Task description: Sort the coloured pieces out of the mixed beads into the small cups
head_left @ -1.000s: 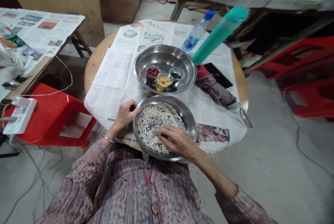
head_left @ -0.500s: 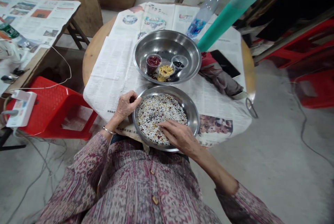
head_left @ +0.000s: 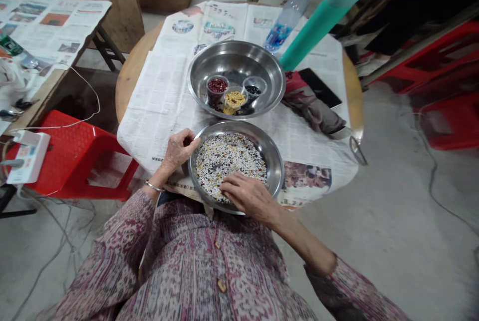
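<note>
A shallow metal bowl (head_left: 276, 161) holds white grains mixed with yellow, red and black ones (head_left: 232, 156). Its left rim is pinched by my left hand (head_left: 178, 151), thumb and fingers closed on the edge. Inside, at the near side, my right hand (head_left: 251, 196) has its fingertips bent together at the grain surface; what they hold, if anything, is hidden. Behind stands a larger metal bowl (head_left: 275, 76) containing three clear cups: one of red beans (head_left: 217, 86), one of yellow kernels (head_left: 234, 100) and one with black beans (head_left: 254, 90).
Newspaper (head_left: 157, 96) covers the round table. A plastic bottle (head_left: 288, 19), a tall green tube (head_left: 325, 21), a grey and red cloth bundle (head_left: 312, 104) and a dark flat device (head_left: 320, 89) lie at the right. A red stool (head_left: 75, 156) with a power strip (head_left: 28, 156) stands left.
My right hand has shifted slightly toward me and left over the grains, its fingers more bent. My left hand stays on the rim. The whole view has moved a little.
</note>
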Demonstrator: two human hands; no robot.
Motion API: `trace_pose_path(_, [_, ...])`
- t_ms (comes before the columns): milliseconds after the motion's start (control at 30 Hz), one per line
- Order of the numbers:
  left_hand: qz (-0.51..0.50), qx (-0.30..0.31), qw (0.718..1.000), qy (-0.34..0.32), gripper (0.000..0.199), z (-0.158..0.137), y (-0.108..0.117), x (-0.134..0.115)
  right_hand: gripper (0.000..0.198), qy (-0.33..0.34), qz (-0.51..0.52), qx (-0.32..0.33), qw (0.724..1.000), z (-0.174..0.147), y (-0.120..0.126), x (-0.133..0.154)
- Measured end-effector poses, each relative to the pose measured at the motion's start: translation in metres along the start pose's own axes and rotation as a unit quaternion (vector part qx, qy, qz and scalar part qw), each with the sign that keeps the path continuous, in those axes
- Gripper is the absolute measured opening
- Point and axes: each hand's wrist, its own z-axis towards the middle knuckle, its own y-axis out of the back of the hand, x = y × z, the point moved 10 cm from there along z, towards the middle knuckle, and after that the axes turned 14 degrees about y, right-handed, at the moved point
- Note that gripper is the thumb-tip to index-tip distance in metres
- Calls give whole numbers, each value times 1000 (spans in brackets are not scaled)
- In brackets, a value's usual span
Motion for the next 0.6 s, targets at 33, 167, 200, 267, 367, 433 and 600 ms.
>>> trace_pose_path(33, [1,0,1000,1,21,0,0,0,20,-2,0,-7,1000,0,1,-1])
trace_pose_path(167, [-1,1,1000,0,21,0,0,0,19,-27,21,-46,998,-1,6,-7])
trace_pose_path(200, [-2,0,1000,-1,21,0,0,0,19,-41,34,-61,997,-2,8,-10])
trace_pose_path(267, [-8,-1,1000,-6,21,0,0,0,19,-77,64,-101,990,-5,14,-21])
trace_pose_path(367, [-21,-4,1000,-16,21,0,0,0,18,-136,88,-168,972,-16,24,-42])
trace_pose_path(433, [-29,-5,999,-21,22,0,0,0,17,-167,90,-204,960,-23,28,-56])
trace_pose_path(600, [-30,-4,999,-24,22,0,-1,1,16,-202,92,-225,949,-28,21,-75])
